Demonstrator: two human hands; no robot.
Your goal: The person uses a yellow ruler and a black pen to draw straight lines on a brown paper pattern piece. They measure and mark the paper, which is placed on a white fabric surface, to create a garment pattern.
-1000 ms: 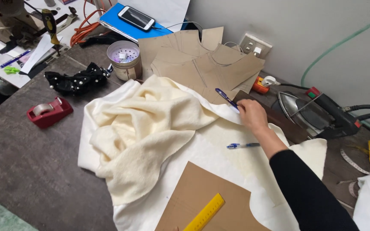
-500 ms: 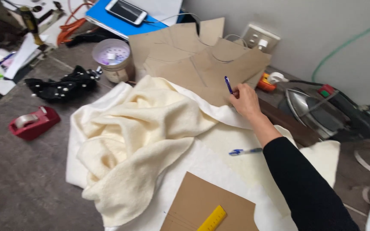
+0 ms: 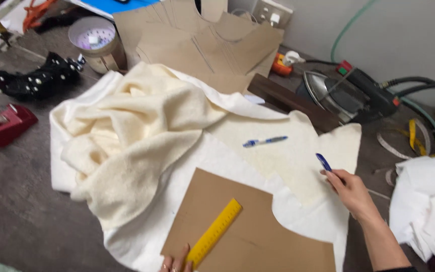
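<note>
- Right hand (image 3: 352, 192): grips blue pen (image 3: 323, 162) over cream fabric (image 3: 288, 151).
- Left hand (image 3: 176, 262): fingertips pin yellow ruler (image 3: 213, 232) on cardboard pattern (image 3: 258, 236); best pressed flat to prevent slipping.

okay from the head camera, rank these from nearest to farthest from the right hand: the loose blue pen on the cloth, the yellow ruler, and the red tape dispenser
From the right hand:
1. Loose blue pen, up-left on the cream cloth.
2. Yellow ruler, lower left on the cardboard.
3. Red tape dispenser, far left edge.

Dark grey worktable (image 3: 21, 221) carrying cream fleece fabric (image 3: 142, 131), red tape dispenser (image 3: 1, 124), black studded item (image 3: 31, 80), cardboard pattern pieces (image 3: 202, 45), and iron (image 3: 348, 95) at right.
</note>
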